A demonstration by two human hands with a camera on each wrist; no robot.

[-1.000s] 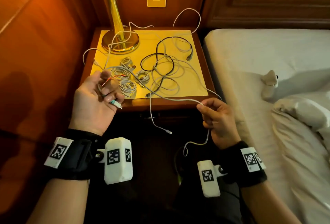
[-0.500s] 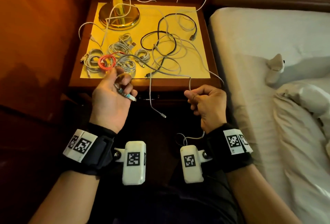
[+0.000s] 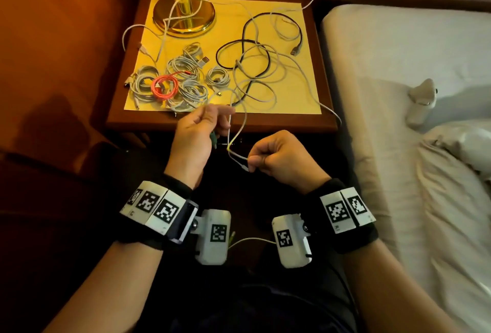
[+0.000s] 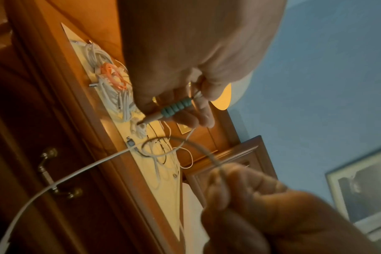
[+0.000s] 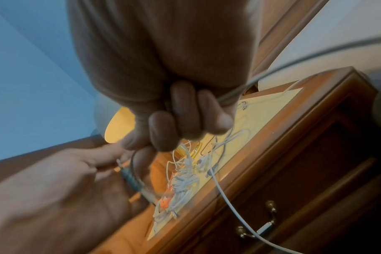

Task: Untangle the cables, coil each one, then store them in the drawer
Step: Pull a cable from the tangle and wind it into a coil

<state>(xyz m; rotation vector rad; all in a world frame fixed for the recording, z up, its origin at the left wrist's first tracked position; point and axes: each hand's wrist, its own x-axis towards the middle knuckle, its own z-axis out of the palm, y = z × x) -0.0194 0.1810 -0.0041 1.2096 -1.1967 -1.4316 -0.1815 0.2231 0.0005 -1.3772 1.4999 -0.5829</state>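
Observation:
On the nightstand (image 3: 265, 121) lie several coiled white cables (image 3: 183, 67) and a coiled red cable (image 3: 163, 87) at the left, with a loose tangle of white cables and a black cable (image 3: 247, 43) at the right. My left hand (image 3: 198, 133) (image 4: 185, 96) holds a white cable's end with a teal ribbed plug (image 4: 176, 107) in front of the nightstand's edge. My right hand (image 3: 279, 158) (image 5: 180, 120) pinches the same white cable (image 3: 237, 133) lower down, fingers curled round it. The drawer with a brass handle (image 5: 257, 228) is closed.
A brass lamp base (image 3: 183, 15) stands at the nightstand's back left, with cable draped over it. A bed with a white sheet (image 3: 398, 67) lies to the right, a small white toy (image 3: 422, 99) on it. Wood panelling is at the left.
Both hands have come down and closer together in front of the nightstand, the right one sliding along the white cable. The head view has tilted downward.

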